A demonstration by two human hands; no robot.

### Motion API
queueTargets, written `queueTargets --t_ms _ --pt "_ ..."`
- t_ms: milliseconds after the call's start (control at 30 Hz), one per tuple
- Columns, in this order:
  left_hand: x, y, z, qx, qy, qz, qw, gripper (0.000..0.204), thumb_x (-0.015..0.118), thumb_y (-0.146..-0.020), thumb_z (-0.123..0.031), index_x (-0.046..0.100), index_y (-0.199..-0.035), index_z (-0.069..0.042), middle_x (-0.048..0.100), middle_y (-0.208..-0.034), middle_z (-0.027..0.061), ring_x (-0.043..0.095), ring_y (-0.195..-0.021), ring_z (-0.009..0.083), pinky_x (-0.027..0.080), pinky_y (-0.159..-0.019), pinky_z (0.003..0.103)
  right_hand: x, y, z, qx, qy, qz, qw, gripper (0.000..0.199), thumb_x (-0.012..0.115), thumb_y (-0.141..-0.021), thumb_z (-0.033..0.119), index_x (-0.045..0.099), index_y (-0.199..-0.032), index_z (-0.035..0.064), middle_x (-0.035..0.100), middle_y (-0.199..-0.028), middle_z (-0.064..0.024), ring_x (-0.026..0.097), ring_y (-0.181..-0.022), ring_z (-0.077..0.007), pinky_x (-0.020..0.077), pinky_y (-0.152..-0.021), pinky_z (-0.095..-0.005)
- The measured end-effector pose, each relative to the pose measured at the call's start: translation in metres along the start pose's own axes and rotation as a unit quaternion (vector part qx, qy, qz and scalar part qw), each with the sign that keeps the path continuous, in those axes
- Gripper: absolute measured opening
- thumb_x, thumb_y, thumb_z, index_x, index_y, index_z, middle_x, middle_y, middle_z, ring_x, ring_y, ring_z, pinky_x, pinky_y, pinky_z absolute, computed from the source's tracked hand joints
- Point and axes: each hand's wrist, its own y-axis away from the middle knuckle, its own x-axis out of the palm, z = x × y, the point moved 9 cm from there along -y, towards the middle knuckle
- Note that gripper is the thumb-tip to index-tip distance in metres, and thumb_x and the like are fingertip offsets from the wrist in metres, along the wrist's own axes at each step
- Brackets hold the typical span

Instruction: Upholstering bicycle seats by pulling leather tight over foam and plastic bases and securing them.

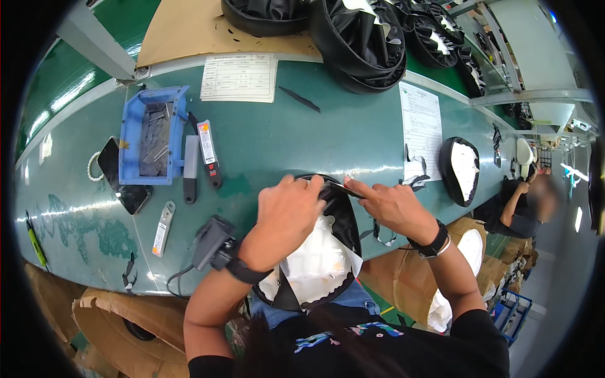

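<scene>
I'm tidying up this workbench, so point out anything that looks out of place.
Black scraps lie loose on the green tabletop, a few at the right printed sheet; they look like stray offcuts. Dark, blotchy patches mar the surface at left; I can't tell whether they're wet or worn.

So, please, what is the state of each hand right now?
Left hand: closed, holding the far edge of the oval white piece with black cover.
Right hand: closed on a thin dark object, kind unclear.
</scene>
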Motion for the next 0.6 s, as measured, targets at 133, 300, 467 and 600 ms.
queueTargets --t_ms 133,300,467,600 --pt "0.022 -0.014 0.023 0.061 -0.062 -0.03 0.996 0.019 0.065 -0.073 -0.016 0.058 -0.062 -0.002 0.056 -0.058 0.0115 0.048 -0.051 0.0291 0.04 -0.054 0.037 0.024 0.018 0.016 0.02 0.028 -0.026 0.999 0.057 0.057 -0.09 0.021 0.037 -0.144 0.0222 0.058 -0.069 -0.0122 0.056 -0.051 -0.0323 0.0437 -0.045 -0.0425" --pt "-0.034 -0.025 0.03 -0.001 0.286 -0.061 0.956 0.027 0.068 -0.067 -0.006 0.045 -0.054 0.0 0.037 -0.051 0.0045 0.034 -0.051 0.0177 0.03 -0.058 0.032 0.048 0.064 0.011 0.129 -0.05 -0.031 0.99 0.061 0.054 -0.091 0.018 0.03 -0.147 0.012 0.055 -0.066 -0.0151 0.054 -0.048 -0.0342 0.044 -0.044 -0.046" --pt "-0.091 0.002 0.032 0.156 0.576 -0.209 0.774 0.038 0.069 -0.067 -0.011 0.035 -0.051 -0.008 0.032 -0.053 0.0021 0.031 -0.052 0.0156 0.033 -0.065 0.031 0.067 0.106 0.032 0.178 -0.098 0.003 0.979 0.061 0.06 -0.088 0.017 0.035 -0.142 0.0074 0.065 -0.086 -0.0197 0.063 -0.066 -0.0373 0.0492 -0.053 -0.0459" --pt "-0.122 0.067 0.036 0.289 0.816 -0.1 0.49 0.03 0.06 -0.068 -0.005 0.032 -0.062 -0.012 0.033 -0.074 0.0017 0.044 -0.066 0.0158 0.04 -0.069 0.029 0.074 0.125 0.032 0.152 -0.202 -0.013 0.967 0.056 0.061 -0.09 0.021 0.038 -0.139 0.0054 0.066 -0.091 -0.0194 0.065 -0.066 -0.0352 0.0513 -0.056 -0.0433"
